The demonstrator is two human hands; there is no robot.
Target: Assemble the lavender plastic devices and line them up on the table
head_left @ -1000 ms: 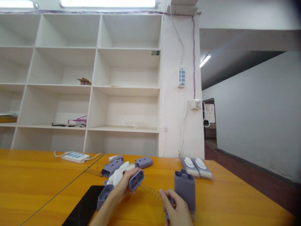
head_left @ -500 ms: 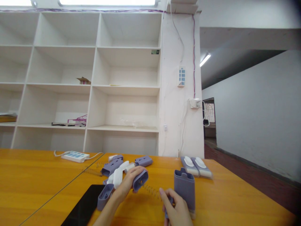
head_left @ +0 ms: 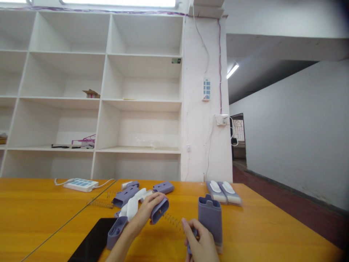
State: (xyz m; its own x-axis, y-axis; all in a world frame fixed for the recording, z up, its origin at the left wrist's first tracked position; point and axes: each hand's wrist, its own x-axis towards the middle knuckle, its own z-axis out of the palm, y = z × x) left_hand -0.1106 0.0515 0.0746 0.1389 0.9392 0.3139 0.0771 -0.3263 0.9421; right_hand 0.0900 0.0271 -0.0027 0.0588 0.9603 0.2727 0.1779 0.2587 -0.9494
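One spring (head_left: 171,219) runs from purple shell (head_left: 159,212) toward right fingers (head_left: 188,230)

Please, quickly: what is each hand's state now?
Left hand: closed, holding a hollow purple casing.
Right hand: closed on a small purple part; whether its grip includes the coil spring cannot be told.

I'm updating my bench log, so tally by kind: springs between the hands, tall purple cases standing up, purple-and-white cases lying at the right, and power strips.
Spring between left hand and right hand: 1
Tall standing purple case: 1
Purple-and-white cases: 2
Power strips: 2
Total: 6
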